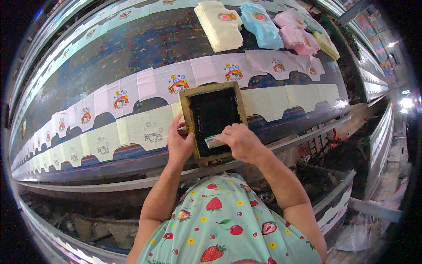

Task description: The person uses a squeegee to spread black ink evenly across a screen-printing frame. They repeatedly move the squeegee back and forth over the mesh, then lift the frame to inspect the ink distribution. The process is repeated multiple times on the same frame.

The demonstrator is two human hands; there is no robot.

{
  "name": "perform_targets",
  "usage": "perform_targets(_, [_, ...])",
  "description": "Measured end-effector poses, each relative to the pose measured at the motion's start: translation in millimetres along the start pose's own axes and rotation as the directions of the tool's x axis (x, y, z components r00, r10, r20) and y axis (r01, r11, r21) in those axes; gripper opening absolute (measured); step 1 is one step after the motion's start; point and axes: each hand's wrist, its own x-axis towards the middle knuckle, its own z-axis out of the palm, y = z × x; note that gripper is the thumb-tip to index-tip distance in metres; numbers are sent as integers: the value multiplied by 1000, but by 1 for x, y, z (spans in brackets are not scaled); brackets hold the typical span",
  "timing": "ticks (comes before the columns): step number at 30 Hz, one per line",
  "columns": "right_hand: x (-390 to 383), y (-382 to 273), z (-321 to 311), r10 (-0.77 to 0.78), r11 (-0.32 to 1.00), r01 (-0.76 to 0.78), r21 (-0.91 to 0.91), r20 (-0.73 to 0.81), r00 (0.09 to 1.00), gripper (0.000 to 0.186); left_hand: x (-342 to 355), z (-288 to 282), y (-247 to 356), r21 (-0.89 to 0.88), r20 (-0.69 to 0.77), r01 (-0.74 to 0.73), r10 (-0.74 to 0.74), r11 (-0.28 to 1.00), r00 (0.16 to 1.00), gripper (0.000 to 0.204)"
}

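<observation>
A screen-printing frame with a yellow-stained wooden rim and dark mesh lies over the row of pale yellow cloth pieces at the table's near edge. My left hand grips its left rail, thumb and fingertips against the wood. Inside the frame, near its lower right, my right hand is closed around a squeegee, whose pale blade rests low on the mesh. Left of the frame, several yellow cloths bear grey outline prints; those on the right look plain. Whatever lies beneath the mesh is hidden.
Beyond stretches a row of pink cloths with colourful rainbow prints. Folded stacks in cream, blue and pink lie on the paint-speckled table. A metal rail edges the near side. More long tables flank this one.
</observation>
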Motion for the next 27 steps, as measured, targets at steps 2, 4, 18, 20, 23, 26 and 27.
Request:
perform_targets(2, [-11,-9,5,29,1000,-29,-2,21,999,42,-2,4,-5,8,-35,-51,51,999,998,81])
perform_targets(4, [-21,-15,9,25,1000,-25,6,-29,999,41,-8,11,-10,21,-94,-114,115,993,989,78])
perform_targets(18, [-108,19,33,380,901,-221,373,-433,818,46,-38,57,-6,246,-262,-334,394,910,881,69])
perform_targets(20, [-126,38,34,521,783,-255,567,-373,768,42,-41,76,3,292,-258,-364,440,884,860,68])
perform_targets(23, [-156,73,23,515,794,-254,552,-389,764,43,-40,124,17,210,-254,-407,451,889,855,67])
perform_targets(26, [-186,111,7,535,792,-274,545,-405,742,42,-38,179,26,206,-249,-406,449,890,858,65])
perform_targets(27, [-194,125,1,541,785,-272,557,-403,738,42,-37,197,30,224,-258,-409,459,885,850,64])
